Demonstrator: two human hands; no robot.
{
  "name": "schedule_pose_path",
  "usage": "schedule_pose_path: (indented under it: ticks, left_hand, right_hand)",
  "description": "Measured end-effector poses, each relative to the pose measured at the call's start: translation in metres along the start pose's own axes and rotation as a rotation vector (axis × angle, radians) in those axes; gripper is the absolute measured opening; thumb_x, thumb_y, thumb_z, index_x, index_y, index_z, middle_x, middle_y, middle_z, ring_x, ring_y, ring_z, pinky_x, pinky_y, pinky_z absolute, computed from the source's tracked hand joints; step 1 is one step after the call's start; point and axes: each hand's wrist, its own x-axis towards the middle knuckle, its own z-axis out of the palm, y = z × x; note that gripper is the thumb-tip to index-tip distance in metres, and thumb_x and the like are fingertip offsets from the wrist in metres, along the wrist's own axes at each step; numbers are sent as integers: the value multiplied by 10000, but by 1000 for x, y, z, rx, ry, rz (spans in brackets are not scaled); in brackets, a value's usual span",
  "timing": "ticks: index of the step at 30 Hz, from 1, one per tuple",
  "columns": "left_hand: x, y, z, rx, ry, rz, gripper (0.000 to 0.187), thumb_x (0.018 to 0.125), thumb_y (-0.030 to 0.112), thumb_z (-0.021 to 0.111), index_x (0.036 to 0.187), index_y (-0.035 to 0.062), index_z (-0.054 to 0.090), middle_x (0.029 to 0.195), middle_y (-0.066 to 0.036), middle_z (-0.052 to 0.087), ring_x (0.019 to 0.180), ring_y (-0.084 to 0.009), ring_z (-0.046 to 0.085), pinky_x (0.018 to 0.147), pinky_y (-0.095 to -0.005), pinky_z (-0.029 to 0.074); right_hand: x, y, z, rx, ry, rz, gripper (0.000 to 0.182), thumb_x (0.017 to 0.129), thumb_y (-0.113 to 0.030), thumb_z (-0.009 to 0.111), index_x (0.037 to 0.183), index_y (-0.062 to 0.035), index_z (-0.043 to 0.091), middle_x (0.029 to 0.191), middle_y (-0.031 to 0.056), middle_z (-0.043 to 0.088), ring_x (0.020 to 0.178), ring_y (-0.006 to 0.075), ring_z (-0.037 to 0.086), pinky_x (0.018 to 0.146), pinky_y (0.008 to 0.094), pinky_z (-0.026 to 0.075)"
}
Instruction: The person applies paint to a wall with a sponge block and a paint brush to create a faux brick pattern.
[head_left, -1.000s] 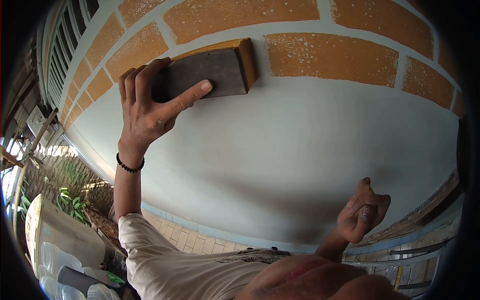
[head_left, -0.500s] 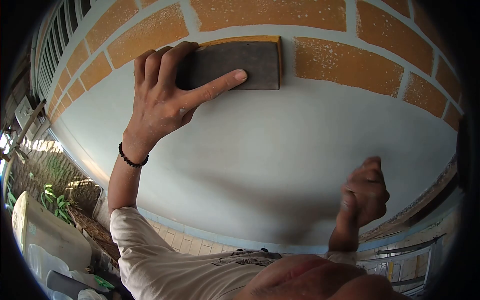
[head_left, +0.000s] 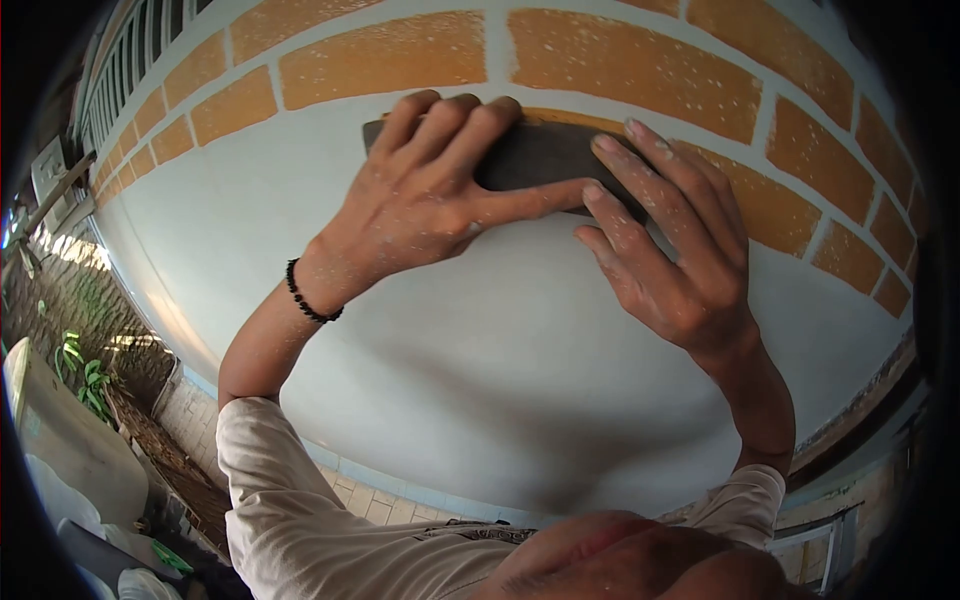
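Observation:
A dark grey rectangular block with a yellow-orange edge lies flat against the wall, just below a row of painted orange bricks. My left hand, with a black beaded bracelet at the wrist, grips it, fingers bent over its upper edge and thumb stretched along its lower side. At the block's right end is my right hand, its fingers spread and fingertips over the block's dark face. Small pale paint specks dot both hands. Part of the block is hidden behind the fingers.
Pale grey plaster wall extends below the block. Slatted bars stand at the upper left. Lower left are a pale plastic container and green plants. A metal frame lies at the lower right, above the tiled floor.
The painted brick rows have shifted in view. My left hand and the block appear farther right. My right hand has risen from low on the right, its fist opening, to the block's right end.

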Motion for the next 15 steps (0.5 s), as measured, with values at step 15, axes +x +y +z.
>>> schedule_pose_path:
  ticks: [15]
  left_hand:
    - [-21,-4,19,-96,330,-56,461,734,464,847,1168,326,775,1198,29,730,1062,-197,612,884,-352,469]
  right_hand:
    - [7,-4,-1,-47,-98,45,313,747,-42,840,1039,28,750,1196,169,730,1143,384,670,889,456,547]
